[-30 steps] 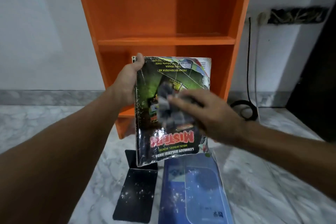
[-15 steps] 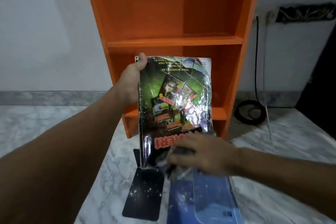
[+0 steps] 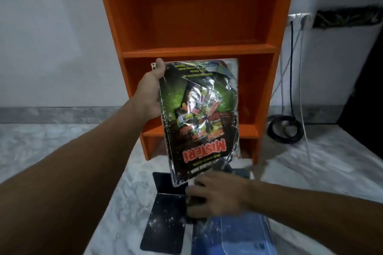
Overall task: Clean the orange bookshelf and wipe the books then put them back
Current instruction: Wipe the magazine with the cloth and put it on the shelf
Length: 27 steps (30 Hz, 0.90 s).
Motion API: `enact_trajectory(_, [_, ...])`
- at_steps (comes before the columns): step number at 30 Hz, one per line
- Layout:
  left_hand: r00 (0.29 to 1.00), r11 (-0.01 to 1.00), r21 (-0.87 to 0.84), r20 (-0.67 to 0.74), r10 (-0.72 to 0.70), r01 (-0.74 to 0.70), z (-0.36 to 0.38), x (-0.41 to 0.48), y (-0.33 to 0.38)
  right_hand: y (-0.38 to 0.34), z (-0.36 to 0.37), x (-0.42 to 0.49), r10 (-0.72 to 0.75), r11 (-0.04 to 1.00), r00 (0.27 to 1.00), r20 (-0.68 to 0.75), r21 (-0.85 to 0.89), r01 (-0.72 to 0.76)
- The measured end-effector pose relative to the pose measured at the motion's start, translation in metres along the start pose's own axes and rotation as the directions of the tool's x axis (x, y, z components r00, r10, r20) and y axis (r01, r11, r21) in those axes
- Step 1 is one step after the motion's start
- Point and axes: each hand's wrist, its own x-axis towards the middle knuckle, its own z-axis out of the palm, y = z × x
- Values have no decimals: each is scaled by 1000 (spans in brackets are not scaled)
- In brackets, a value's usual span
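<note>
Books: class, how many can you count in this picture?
2. The MISTERI book is held up in the left hand; a blue book lies on the floor by the right hand. More may be hidden.

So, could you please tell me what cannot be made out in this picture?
Head view:
- Fingers of the left hand: hidden behind the book.
- What the right hand holds: covered by its fingers, blurred.
- The blue book: cut off by the bottom edge.
- Top of the shelf: cut off by the upper edge.
- Small print on the book: too blurred.
</note>
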Motion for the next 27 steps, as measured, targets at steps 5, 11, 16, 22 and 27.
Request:
enact_trajectory(5, [994, 998, -58, -106, -19, 13, -6, 1, 1, 31, -41, -31, 314, 939, 919, -236, 220, -265])
enact_trajectory(11, [984, 995, -94, -173, -49, 33, 9, 1, -4, 79, -79, -11, 900, 381, 403, -167, 753, -537])
enact_trajectory(16, [979, 991, -128, -194, -68, 43, 36, 1, -3, 48, -79, 27, 841, -90, 492, 225, 955, -283])
enact_trajectory(22, [959, 982, -189, -273, -70, 18, 42, 8, -3, 43, -54, 21, 844, 7, 456, 283, 843, -537])
enact_trajectory(27, [967, 997, -7, -246, -72, 73, 44, 11, -7, 40, -62, 17, 902, 74, 409, 142, 880, -468])
